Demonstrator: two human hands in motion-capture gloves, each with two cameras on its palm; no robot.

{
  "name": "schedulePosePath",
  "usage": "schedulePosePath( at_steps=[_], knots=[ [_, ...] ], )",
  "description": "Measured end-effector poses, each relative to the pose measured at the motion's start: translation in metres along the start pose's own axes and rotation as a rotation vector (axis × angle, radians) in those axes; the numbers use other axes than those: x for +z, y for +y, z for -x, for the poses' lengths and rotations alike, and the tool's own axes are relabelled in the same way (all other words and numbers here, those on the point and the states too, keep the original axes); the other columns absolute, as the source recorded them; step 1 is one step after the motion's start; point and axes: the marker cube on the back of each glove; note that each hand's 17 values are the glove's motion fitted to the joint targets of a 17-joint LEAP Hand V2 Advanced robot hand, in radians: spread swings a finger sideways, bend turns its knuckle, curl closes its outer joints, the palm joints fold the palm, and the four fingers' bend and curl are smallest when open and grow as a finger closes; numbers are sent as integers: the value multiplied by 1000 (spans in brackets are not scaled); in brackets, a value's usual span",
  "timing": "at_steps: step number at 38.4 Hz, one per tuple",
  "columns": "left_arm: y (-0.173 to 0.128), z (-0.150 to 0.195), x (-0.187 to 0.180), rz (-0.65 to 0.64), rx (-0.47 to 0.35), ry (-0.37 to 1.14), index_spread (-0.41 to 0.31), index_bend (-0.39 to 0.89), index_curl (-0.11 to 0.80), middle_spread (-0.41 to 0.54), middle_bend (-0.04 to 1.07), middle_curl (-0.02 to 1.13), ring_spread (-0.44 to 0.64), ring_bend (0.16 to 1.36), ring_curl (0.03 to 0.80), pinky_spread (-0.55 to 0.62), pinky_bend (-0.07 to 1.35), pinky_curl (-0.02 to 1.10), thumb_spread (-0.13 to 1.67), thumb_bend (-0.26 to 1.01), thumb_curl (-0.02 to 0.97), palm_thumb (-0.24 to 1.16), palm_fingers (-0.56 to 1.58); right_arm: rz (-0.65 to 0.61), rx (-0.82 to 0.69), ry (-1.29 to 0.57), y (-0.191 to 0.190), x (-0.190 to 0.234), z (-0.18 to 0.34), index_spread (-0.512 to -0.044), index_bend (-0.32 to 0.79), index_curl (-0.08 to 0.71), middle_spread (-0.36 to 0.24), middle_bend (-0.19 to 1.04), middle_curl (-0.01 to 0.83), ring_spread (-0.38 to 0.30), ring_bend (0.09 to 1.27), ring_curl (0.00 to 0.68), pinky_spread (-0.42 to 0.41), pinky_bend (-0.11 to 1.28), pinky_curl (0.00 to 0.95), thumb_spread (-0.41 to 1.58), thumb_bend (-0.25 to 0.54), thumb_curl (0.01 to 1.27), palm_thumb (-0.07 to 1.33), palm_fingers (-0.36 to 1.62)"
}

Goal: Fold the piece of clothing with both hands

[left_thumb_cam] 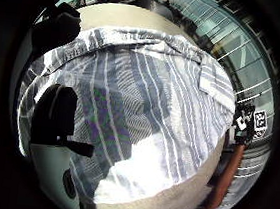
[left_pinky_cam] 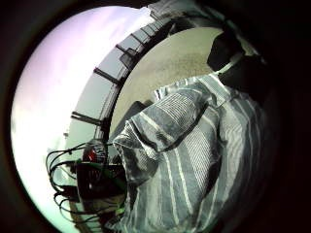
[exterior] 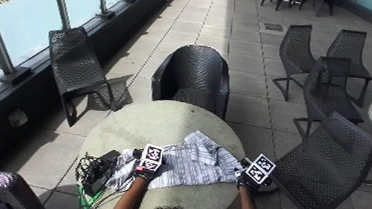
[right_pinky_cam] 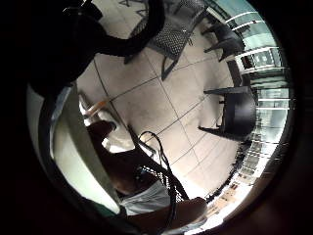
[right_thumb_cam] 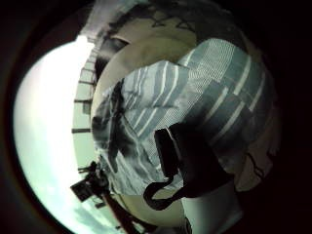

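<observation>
Paved terrace under sun: from outside, a round grey desk (exterior: 151,127) stands by a glass railing (exterior: 26,16), with a black wicker chair (exterior: 194,77) at its far side, another chair (exterior: 75,73) beside the railing and more to the right. On the near half of the desk lies a blue-and-white striped shirt (exterior: 191,162), spread flat and rumpled. The left hand (exterior: 146,170) rests on the shirt's left part and the right hand (exterior: 250,180) sits at its right edge; from here I cannot tell either grip. A black box with cables (exterior: 97,170) lies on the desk just left of the shirt.

Left little-finger view: the shirt (left_pinky_cam: 194,155) fills the near field, bunched into folds on the desk (left_pinky_cam: 170,63), the box and cables (left_pinky_cam: 90,177) touching its edge.

Left thumb view: the shirt (left_thumb_cam: 145,100) lies spread over the desk, its collar toward the railing; a dark glove finger (left_thumb_cam: 53,115) presses on the cloth, apparently straight rather than pinching.

Right little-finger view: it looks off the desk edge at floor tiles (right_pinky_cam: 161,107) and chairs (right_pinky_cam: 234,112); no shirt shows.

Right thumb view: the shirt (right_thumb_cam: 195,92) covers the desk, and a dark glove part (right_thumb_cam: 190,161) lies over its near hem, hiding whether cloth is pinched.
</observation>
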Motion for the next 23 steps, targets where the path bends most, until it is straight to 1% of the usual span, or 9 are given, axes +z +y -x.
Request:
schedulePosePath(
  at_steps=[3,5,6,8,11,13,16,20,23],
  knots=[
    [23,-13,5,128,51,-64,-208,130,386,-249,188,435,-198,456,368,8,299,407,1160,-40,367,777,759,44,-1,-79,-7,8,-7,-285,8,266,-49,168,380,74,529,365,169,647,396,1157,-33,251,541,441],
    [36,-19,13,236,71,-68,-192,91,368,-245,208,438,-167,439,362,26,307,409,1225,-44,340,717,729,49,-6,-107,-12,9,-9,-273,-51,221,-38,175,376,10,685,397,146,656,390,1158,-22,255,545,545],
    [40,-19,16,281,66,-52,-181,99,365,-209,102,406,-150,464,367,45,346,421,1282,-45,320,677,660,56,-8,-109,-12,10,-8,-264,-78,196,-52,240,393,-42,762,412,105,658,384,1166,4,265,586,680],
    [47,-18,21,391,35,26,-167,103,361,-187,116,405,-122,474,371,64,377,432,1343,-36,297,632,627,94,-19,-105,-9,10,-5,-258,-80,158,-65,273,398,-84,788,404,50,688,375,1174,22,278,635,755],
    [63,-19,27,584,-7,186,-149,122,353,-148,111,384,-60,470,366,105,413,438,1431,-34,260,548,557,122,-12,-68,-4,11,0,-257,-64,126,-99,343,424,-139,834,432,-82,739,393,1180,55,297,720,920],
    [65,-19,30,595,-18,237,-139,143,357,-128,114,372,-17,451,362,128,441,443,1478,-30,239,500,519,78,31,-8,-7,12,-2,-258,-15,123,-121,397,446,-171,846,445,-143,737,400,1174,75,310,776,1016],
    [60,-18,31,531,-20,231,-130,153,358,-104,128,357,22,446,353,154,462,441,1532,-21,219,449,509,-19,62,37,-9,7,-1,-267,77,143,-156,479,479,-193,839,461,-194,710,412,1161,115,332,876,1161],
    [66,-19,29,598,-16,230,-123,161,360,-87,134,342,53,453,346,170,477,438,1584,-11,200,402,507,-209,29,0,-10,-15,17,-271,123,178,-172,510,502,-209,855,487,-243,722,433,1114,141,366,974,1242],
    [62,-16,29,557,-32,213,-120,162,362,-79,140,335,69,458,344,180,489,436,1603,-5,190,378,505,-349,-3,-74,-13,-33,37,-274,131,197,-174,517,510,-216,852,493,-264,729,441,1082,133,380,1002,1251]
  ],
)
